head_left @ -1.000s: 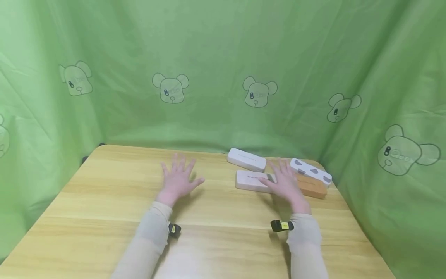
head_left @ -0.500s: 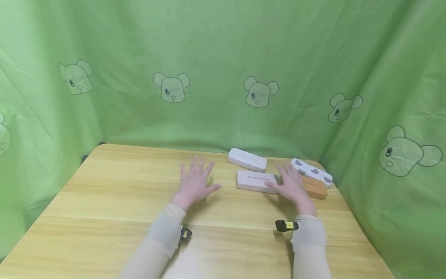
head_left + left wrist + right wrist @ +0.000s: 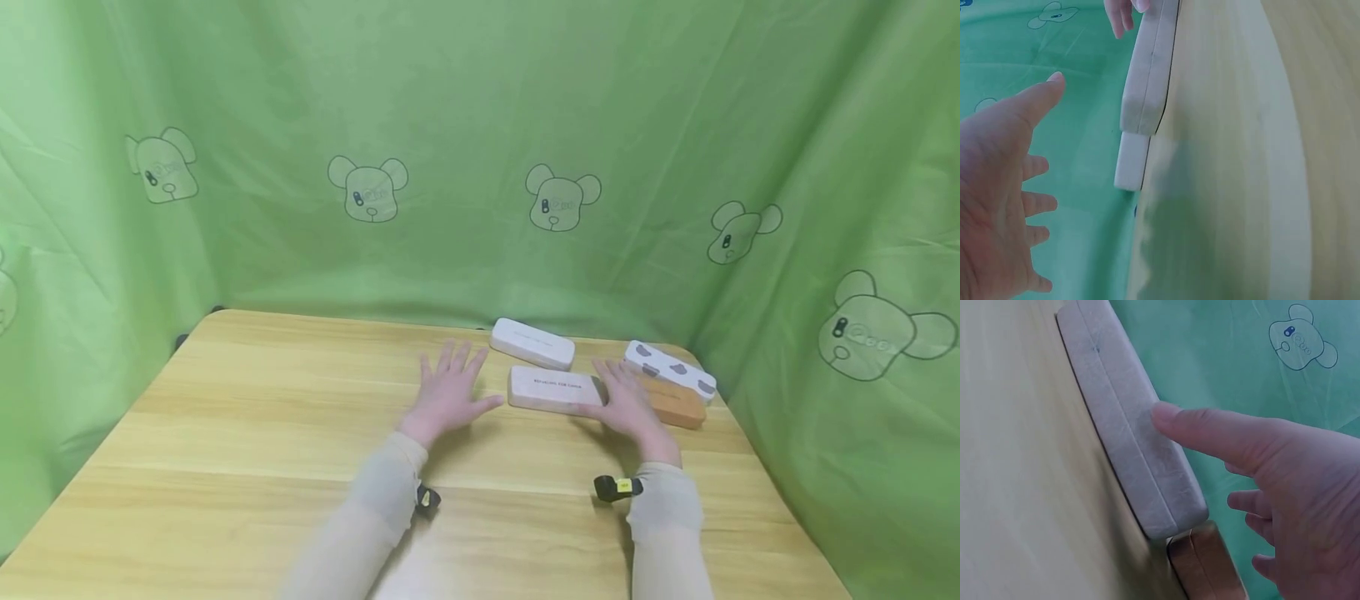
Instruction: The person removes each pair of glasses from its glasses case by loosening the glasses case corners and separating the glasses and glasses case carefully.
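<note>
A pale oblong case (image 3: pixel 551 388) with dark lettering and a grey-green right end lies between my hands. My left hand (image 3: pixel 447 398) hovers left of it with fingers spread, the thumb pointing toward the case's left end. Over the case's right end is my right hand (image 3: pixel 628 408), fingers stretched out, its thumb overlapping the case's near side in the right wrist view. Partly behind that hand lies an orange-brown case (image 3: pixel 677 404). Neither hand holds anything.
A second pale case (image 3: pixel 532 343) lies behind the first, near the table's far edge. A white case with grey patches (image 3: pixel 670 369) sits at the right, against the orange-brown one. A green curtain (image 3: pixel 450 267) surrounds the wooden table (image 3: pixel 247 417).
My left hand has moved right across the table, close to the pale case's left end. My right hand has shifted slightly right and lower. The cases have stayed in place.
</note>
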Demonstrator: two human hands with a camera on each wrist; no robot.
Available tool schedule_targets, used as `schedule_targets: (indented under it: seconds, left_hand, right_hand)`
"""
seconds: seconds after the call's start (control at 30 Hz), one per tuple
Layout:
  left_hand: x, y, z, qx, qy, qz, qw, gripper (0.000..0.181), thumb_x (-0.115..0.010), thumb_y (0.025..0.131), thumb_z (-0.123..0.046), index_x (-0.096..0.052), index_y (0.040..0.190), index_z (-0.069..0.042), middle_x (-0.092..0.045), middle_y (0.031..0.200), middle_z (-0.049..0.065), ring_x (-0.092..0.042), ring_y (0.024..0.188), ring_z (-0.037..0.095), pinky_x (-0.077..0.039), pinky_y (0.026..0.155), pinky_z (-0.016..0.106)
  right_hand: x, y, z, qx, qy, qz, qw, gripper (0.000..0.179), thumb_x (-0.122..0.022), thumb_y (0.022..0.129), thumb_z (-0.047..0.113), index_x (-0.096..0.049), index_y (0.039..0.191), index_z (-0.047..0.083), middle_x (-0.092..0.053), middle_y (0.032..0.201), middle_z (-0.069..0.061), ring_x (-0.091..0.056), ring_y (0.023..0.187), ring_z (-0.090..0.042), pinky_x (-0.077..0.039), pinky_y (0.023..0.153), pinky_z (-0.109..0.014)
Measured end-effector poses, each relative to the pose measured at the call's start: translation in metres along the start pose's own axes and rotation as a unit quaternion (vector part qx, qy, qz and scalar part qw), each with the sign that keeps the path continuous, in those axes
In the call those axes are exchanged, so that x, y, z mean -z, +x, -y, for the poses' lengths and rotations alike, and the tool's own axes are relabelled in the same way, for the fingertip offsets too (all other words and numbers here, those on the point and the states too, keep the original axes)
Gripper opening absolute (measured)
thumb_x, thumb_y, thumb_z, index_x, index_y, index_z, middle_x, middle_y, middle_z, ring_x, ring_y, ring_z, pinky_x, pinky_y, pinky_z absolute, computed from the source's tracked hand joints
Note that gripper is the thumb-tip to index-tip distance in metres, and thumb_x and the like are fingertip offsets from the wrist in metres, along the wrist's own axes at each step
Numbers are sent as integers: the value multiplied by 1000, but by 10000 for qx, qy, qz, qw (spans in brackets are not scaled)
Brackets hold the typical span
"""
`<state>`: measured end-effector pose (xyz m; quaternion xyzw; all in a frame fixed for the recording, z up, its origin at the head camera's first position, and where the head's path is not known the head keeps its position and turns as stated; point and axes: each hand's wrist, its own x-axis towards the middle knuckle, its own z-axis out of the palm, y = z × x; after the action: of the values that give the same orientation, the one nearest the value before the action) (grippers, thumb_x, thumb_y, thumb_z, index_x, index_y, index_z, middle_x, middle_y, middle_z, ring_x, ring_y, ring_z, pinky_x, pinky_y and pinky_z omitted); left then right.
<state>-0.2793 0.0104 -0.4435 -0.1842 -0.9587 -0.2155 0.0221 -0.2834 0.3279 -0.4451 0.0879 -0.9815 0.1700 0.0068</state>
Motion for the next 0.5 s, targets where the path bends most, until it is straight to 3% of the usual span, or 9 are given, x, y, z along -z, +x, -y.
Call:
schedule_targets:
  seconds: [0.27,0.5]
  left_hand:
    - [-17,17,-15,-128,-136,257,9995,90,-53,87,-68,-19,157,-22,-16,164,8,-5,152,36,-2,116,71]
    - [-36,30,-20,-184,-89,363,9991,96,-57,83,-69,-18,157,-22,-19,164,10,-10,152,37,-7,116,71]
  right_hand:
    - [-5,1,-6,38,72,12,10000,107,-73,77,57,-22,153,1,-14,157,-34,-11,144,-55,-10,116,-69]
    - [-10,3,-6,63,170,31,9998,105,-77,77,50,-24,152,0,-17,156,-34,-11,144,-56,-9,116,-70]
